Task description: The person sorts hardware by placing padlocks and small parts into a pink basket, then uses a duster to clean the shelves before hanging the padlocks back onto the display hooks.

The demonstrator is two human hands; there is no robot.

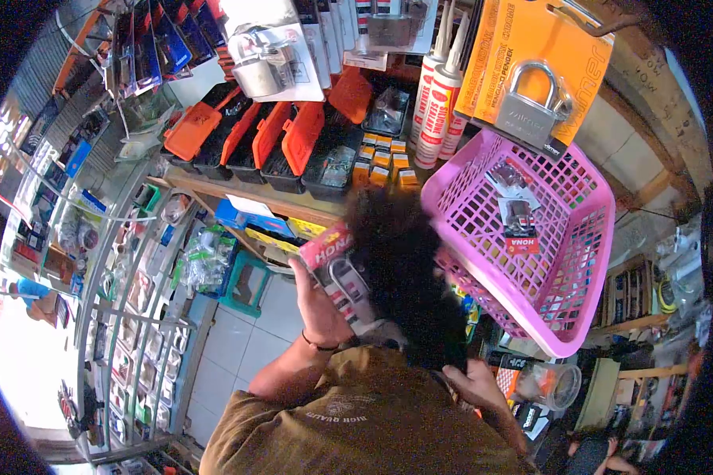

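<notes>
- The pink basket [557,345] lies open, probably keeping its small packs [520,218] reachable.
- Left of the basket, your left hand [318,310] has its fingers clamped on the HONA pack [347,279] by its edge, likely keeping its front visible.
- Below the basket, your right hand [481,385]: grip unclear.

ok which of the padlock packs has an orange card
The large pack at the upper right, overlapping the pink basket. The large pack further left has a white card; the HONA pack in the left hand has a red top.
</notes>
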